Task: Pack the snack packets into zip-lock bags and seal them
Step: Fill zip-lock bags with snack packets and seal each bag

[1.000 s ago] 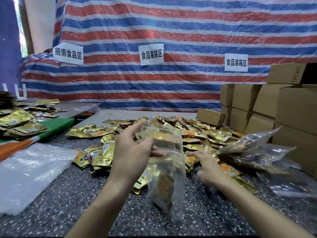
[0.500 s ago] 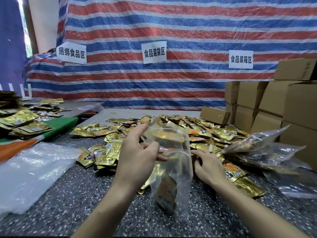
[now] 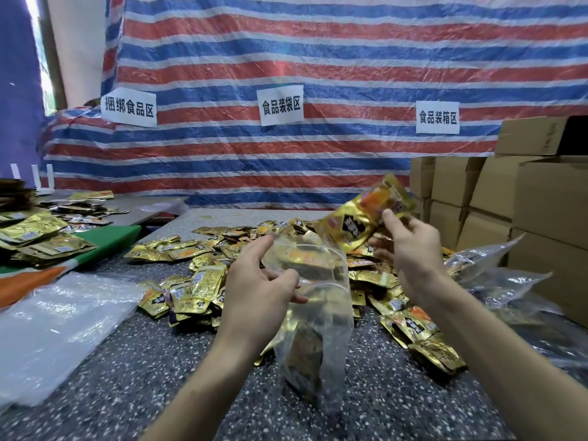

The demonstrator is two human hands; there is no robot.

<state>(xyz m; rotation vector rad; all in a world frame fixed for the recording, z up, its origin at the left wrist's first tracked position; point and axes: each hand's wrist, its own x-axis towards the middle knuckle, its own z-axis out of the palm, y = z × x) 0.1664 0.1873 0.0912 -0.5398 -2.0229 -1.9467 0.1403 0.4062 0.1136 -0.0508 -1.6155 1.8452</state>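
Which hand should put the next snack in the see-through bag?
The right hand, most likely. It grips gold snack packets raised close to the open mouth of the zip-lock bag, so it only needs to lower them in. The left hand is busy holding the bag's rim open.

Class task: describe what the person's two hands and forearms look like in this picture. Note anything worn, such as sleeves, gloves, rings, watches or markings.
The left hand and the right hand are bare, with no gloves and no rings showing. The left forearm and the right forearm are uncovered down to the bottom edge of the picture. No sleeve, watch, bracelet or marking is in view.
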